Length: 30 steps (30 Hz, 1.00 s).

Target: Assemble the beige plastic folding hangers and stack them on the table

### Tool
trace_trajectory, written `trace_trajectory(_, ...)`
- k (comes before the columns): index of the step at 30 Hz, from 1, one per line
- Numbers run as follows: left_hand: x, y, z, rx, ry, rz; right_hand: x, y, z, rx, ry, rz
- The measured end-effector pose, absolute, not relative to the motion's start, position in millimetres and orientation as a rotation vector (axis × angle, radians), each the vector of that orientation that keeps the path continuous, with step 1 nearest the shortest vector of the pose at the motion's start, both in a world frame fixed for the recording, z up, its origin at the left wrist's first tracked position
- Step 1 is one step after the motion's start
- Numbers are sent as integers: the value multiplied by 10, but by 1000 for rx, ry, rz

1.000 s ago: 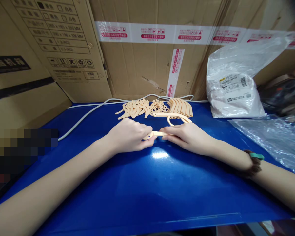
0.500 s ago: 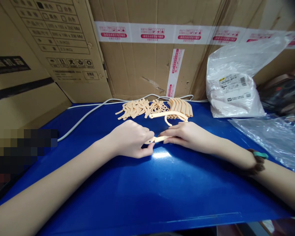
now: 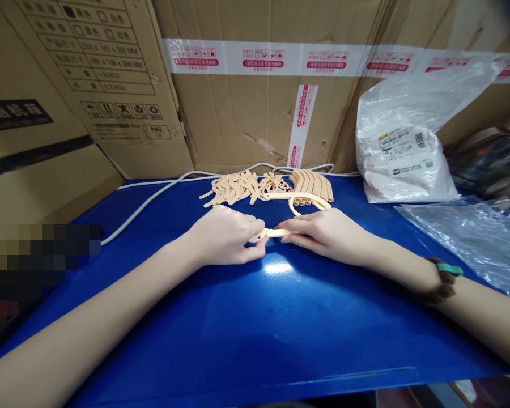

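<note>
Between my hands is a peach-coloured plastic folding hanger [image 3: 277,233], its jointed pieces meeting near my left fingertips. My left hand [image 3: 227,235] pinches the near end, with thumb and forefinger closed on it. My right hand [image 3: 329,234] grips the other part, its fingers wrapped along the piece. A long curved arm [image 3: 297,196] and a hook-shaped piece [image 3: 294,208] stick out beyond my right fingers; how they join is hidden by the hand. Just behind lie a heap of wavy arm pieces [image 3: 233,188], some hooks [image 3: 274,183] and a row of curved arms [image 3: 312,184], all the same peach colour.
A blue tabletop [image 3: 255,328] carries everything. Cardboard boxes [image 3: 238,113] wall the back and left. A white cable [image 3: 148,198] runs along the back. To the right stand a white plastic bag [image 3: 408,164] with a label and a flat clear bag [image 3: 471,238].
Both hands have shifted slightly away from me with the hanger. Its long arm has moved a little to the right. The piles behind are unchanged.
</note>
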<state>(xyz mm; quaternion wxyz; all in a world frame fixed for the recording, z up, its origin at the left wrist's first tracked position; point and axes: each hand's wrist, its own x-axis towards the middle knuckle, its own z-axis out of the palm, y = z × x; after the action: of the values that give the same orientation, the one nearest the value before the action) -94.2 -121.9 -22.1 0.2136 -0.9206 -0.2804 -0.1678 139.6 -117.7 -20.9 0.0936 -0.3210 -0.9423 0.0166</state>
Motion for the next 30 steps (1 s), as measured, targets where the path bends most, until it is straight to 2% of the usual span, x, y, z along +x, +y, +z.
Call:
trace_trajectory(6,-970,-1202,-159,-2526,-829,-595,1413,-1171,-169,-814,-2588,-241)
trace_trajectory(13,-993,-1188,-125,-2422,-1077,-604,1559,-962,-197,-893,-2176,-297)
trace_trajectory(20,-980,-1202,-101,-2481,-1148,-504,1596,-842,-275,-938,-2379,-147)
trace_trajectory(25,-989,-1176,-97,-2596,-1256,-335,1573,-894,-250,-961,-2459,-296)
trace_trajectory(30,-999,-1154,-114,-2719,-1124,-303,1583,-885,-254,-999,-2498,-360)
